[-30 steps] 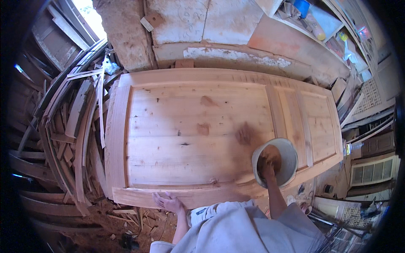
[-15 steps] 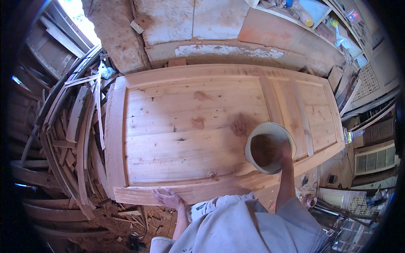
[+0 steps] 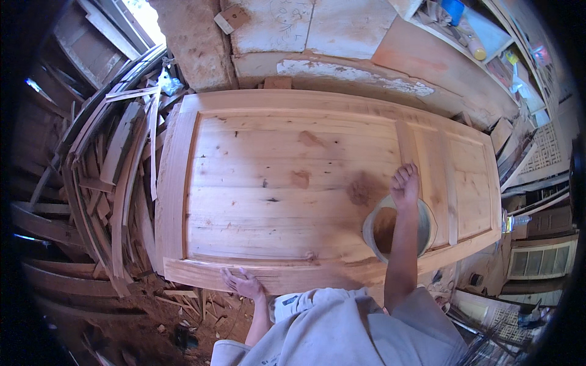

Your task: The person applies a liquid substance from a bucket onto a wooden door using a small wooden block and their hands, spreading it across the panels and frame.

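Observation:
A large wooden panelled door [image 3: 250, 222] lies flat in front of me, with brown powder smudges and dark knots on its pale panels. On its right half stands a round, pale bucket [image 3: 426, 226] with brown powdery stuff [image 3: 384, 227] inside. My right hand [image 3: 405, 184] is closed in a fist above the bucket's far rim, and the forearm crosses over the opening. Whatever the fist may hold is hidden. At the door's near left edge my left hand [image 3: 243, 283] rests with its fingers apart, holding nothing. A small dark brown heap [image 3: 360, 189] lies on the panel left of the fist.
Stacked wood offcuts and long strips [image 3: 116, 177] crowd the left side. A wall [image 3: 342, 36] rises behind the door. Shelves [image 3: 488, 36] with bottles and odds and ends are at the far right. Scraps and sawdust cover the floor [image 3: 174, 317] at lower left.
My right hand has come up out of the bucket and moved away from me, past its far rim, now fisted. My left hand stays on the door's edge. The view has shifted slightly.

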The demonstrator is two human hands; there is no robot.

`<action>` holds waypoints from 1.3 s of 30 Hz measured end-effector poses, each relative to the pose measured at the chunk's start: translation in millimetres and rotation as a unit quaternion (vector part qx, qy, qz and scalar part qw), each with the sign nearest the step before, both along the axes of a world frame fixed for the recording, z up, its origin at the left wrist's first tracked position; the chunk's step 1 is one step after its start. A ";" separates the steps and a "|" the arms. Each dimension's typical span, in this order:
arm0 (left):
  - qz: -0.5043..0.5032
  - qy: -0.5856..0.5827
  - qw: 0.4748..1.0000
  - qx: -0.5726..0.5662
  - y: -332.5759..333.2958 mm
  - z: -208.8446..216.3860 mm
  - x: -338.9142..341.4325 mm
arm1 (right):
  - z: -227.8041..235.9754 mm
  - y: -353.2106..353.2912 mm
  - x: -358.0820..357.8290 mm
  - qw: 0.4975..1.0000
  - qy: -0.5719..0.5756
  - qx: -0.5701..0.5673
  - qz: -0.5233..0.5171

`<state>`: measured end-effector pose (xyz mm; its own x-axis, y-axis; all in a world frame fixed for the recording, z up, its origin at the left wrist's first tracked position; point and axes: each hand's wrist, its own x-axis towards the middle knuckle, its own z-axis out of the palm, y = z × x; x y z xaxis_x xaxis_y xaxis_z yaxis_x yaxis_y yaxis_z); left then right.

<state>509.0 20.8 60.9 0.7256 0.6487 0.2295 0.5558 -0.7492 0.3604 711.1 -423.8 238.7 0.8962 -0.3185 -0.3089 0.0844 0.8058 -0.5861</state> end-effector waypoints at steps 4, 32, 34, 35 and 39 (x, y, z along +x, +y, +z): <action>0.007 0.011 1.000 -0.009 -2.8 5.0 5.0 | -19.7 49.9 67.4 0.994 0.082 -0.052 -0.051; 0.004 0.035 0.999 -0.005 -6.8 3.0 23.5 | -203.2 80.9 157.3 0.953 0.276 -0.114 -0.052; 0.001 0.036 0.999 0.001 -6.5 3.3 24.3 | -202.9 71.4 154.8 0.970 0.219 -0.099 -0.046; 0.001 0.036 0.999 -0.003 -5.8 4.3 23.6 | -203.7 68.5 153.5 0.970 0.219 -0.098 -0.045; 0.009 0.036 0.999 -0.023 -5.1 2.5 21.5 | -213.4 44.8 164.0 0.974 0.201 -0.013 -0.104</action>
<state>530.4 15.7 63.5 0.7269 0.6708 0.1470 0.5952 -0.7222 0.3525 875.2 -379.0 25.4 0.6199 -0.4928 -0.6106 0.0048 0.7806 -0.6251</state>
